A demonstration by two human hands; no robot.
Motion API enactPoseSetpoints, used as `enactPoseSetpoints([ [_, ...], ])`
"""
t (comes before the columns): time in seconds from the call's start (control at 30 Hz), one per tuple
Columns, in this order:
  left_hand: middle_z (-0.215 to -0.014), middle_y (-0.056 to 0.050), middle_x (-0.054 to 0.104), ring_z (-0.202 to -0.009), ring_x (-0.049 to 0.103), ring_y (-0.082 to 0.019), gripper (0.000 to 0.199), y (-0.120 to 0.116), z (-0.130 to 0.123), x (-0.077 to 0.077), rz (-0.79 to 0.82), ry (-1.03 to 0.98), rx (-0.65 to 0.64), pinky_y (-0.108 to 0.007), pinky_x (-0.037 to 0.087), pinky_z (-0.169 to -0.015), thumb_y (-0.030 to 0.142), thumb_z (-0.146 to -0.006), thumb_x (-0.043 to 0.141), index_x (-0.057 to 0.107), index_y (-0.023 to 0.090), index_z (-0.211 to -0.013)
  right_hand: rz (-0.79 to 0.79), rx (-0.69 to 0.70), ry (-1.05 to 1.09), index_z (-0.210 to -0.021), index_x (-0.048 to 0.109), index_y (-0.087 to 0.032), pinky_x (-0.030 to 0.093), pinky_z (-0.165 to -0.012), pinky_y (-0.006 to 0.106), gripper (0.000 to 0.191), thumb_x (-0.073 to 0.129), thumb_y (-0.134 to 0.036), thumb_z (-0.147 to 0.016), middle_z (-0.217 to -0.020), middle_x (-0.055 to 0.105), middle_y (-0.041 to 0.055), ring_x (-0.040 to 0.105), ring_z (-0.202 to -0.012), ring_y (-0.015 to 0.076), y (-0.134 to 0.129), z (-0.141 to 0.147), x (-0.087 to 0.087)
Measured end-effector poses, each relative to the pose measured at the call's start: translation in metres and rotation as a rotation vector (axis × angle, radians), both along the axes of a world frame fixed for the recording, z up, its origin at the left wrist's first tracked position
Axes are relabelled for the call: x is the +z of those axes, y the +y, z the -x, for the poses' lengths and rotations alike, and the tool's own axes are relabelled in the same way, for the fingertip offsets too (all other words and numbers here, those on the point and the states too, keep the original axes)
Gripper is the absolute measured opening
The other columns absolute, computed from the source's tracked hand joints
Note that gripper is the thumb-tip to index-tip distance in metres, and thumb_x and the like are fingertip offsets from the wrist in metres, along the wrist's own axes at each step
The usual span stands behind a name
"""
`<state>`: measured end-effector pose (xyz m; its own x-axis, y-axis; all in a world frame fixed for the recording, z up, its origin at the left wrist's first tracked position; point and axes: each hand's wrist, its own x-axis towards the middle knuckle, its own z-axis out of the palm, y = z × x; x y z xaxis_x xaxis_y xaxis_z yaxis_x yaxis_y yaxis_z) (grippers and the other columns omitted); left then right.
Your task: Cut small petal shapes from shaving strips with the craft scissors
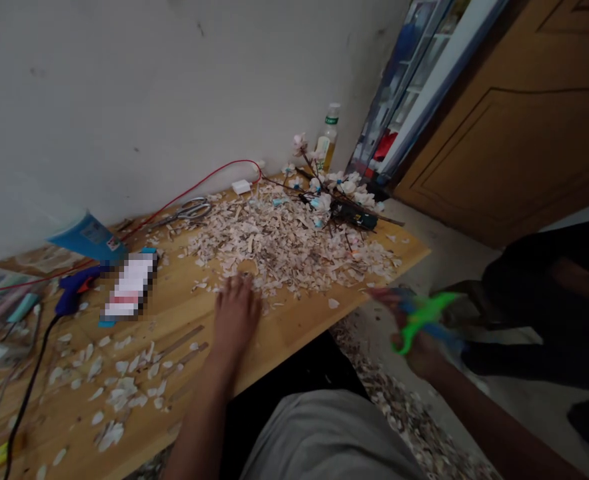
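Observation:
My left hand [237, 310] lies on the wooden table [294, 327], fingers stretched out. Its fingertips reach the near edge of a broad heap of pale, petal-like flakes [279, 240]. My right hand [419, 350] is off the table's right edge, above the floor, and smeared by motion. In it is a bright green thing with a curved loop [427, 320], perhaps a scissors handle. A blurred blue thing [441, 333] shows beside it. A branch with white and pink blossoms [344, 190] lies across the back of the heap.
Metal scissors [191, 210], a phone [131, 283], a blue glue gun [77, 290] and a blue tub [91, 237] are on the left. A bottle [328, 137] stands by the wall. A red cord [189, 190] crosses the table. Another person [549, 293] is at the right.

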<state>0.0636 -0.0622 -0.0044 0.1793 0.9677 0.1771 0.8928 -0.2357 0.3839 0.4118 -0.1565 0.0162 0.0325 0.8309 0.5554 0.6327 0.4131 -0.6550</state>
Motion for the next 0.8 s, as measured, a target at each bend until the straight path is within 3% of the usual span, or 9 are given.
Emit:
enactPoseSetpoints([
  [0.1, -0.154, -0.008, 0.050, -0.148, 0.038, -0.034, 0.041, -0.005, -0.018, -0.011, 0.083, 0.061, -0.271, -0.061, 0.029, -0.121, 0.027, -0.099, 0.048, 0.059, 0.024, -0.139, 0.175, 0.377, -0.248, -0.146, 0.047, -0.028, 0.056, -0.103, 0.050, 0.061, 0.065, -0.039, -0.088, -0.141, 0.060, 0.0134, 0.060, -0.127, 0.0340, -0.008, 0.020, -0.018],
  [0.2, -0.146, -0.006, 0.059, -0.141, 0.049, -0.025, 0.041, -0.004, -0.025, -0.016, 0.073, -0.033, -0.450, -0.048, 0.038, -0.120, 0.016, -0.098, 0.044, 0.064, 0.023, -0.133, 0.127, 0.480, -0.444, -0.151, 0.039, -0.022, 0.049, -0.112, 0.052, 0.064, 0.058, -0.028, -0.091, -0.145, 0.057, 0.0145, 0.055, -0.133, 0.0316, 0.003, 0.031, -0.031],
  [0.27, -0.139, -0.006, 0.065, -0.131, 0.059, -0.022, 0.039, 0.002, -0.016, -0.013, 0.048, -0.174, -0.416, -0.043, 0.047, -0.114, 0.017, -0.099, 0.043, 0.065, 0.023, -0.130, 0.029, 0.426, -0.534, -0.146, 0.046, -0.021, 0.056, -0.101, 0.050, 0.055, 0.054, -0.022, -0.092, -0.134, 0.065, 0.0139, 0.064, -0.121, 0.0301, 0.011, 0.026, -0.038],
  [0.33, -0.133, -0.007, 0.069, -0.124, 0.065, -0.020, 0.038, 0.011, -0.002, -0.005, -0.008, -0.331, -0.284, -0.042, 0.051, -0.109, 0.019, -0.100, 0.041, 0.066, 0.022, -0.128, -0.056, 0.279, -0.556, -0.136, 0.054, -0.019, 0.062, -0.084, 0.042, 0.044, 0.052, -0.021, -0.093, -0.114, 0.072, 0.0124, 0.072, -0.100, 0.0267, 0.013, 0.013, -0.043],
  [0.43, -0.146, -0.008, 0.060, -0.137, 0.054, -0.023, 0.040, 0.017, 0.018, 0.009, -0.137, -0.399, -0.113, -0.049, 0.044, -0.116, 0.023, -0.101, 0.039, 0.061, 0.023, -0.135, -0.073, 0.077, -0.491, -0.131, 0.056, -0.018, 0.062, -0.074, 0.036, 0.040, 0.055, -0.023, -0.092, -0.099, 0.073, 0.0112, 0.072, -0.086, 0.0239, 0.009, -0.004, -0.044],
  [0.53, -0.154, -0.010, 0.050, -0.149, 0.038, -0.026, 0.042, 0.006, 0.023, 0.010, -0.163, -0.262, -0.145, -0.052, 0.035, -0.121, 0.028, -0.102, 0.041, 0.056, 0.022, -0.141, -0.012, 0.183, -0.505, -0.143, 0.048, -0.020, 0.057, -0.097, 0.045, 0.054, 0.054, -0.020, -0.089, -0.126, 0.067, 0.0145, 0.065, -0.117, 0.0277, 0.007, -0.002, -0.042],
  [0.63, -0.152, -0.011, 0.053, -0.148, 0.039, -0.027, 0.045, -0.015, 0.017, 0.000, -0.047, -0.057, -0.219, -0.050, 0.037, -0.120, 0.034, -0.101, 0.045, 0.055, 0.021, -0.143, 0.094, 0.406, -0.598, -0.152, 0.037, -0.019, 0.044, -0.114, 0.053, 0.065, 0.052, -0.018, -0.088, -0.147, 0.054, 0.0144, 0.049, -0.139, 0.0279, 0.016, 0.007, -0.042],
  [0.73, -0.158, -0.008, 0.045, -0.151, 0.033, -0.031, 0.052, -0.030, 0.017, -0.006, 0.045, 0.149, -0.174, -0.054, 0.032, -0.121, 0.040, -0.101, 0.046, 0.047, 0.024, -0.150, 0.118, 0.457, -0.633, -0.148, 0.042, -0.020, 0.043, -0.114, 0.053, 0.059, 0.054, -0.021, -0.091, -0.144, 0.057, 0.0135, 0.054, -0.133, 0.0272, 0.030, 0.005, -0.049],
  [0.8, -0.160, -0.008, 0.041, -0.152, 0.031, -0.031, 0.051, -0.031, 0.023, -0.004, 0.044, 0.217, -0.108, -0.055, 0.030, -0.122, 0.038, -0.102, 0.043, 0.047, 0.023, -0.150, 0.052, 0.343, -0.590, -0.138, 0.052, -0.021, 0.048, -0.108, 0.052, 0.046, 0.056, -0.023, -0.092, -0.130, 0.067, 0.0125, 0.063, -0.119, 0.0278, 0.035, 0.001, -0.054],
])
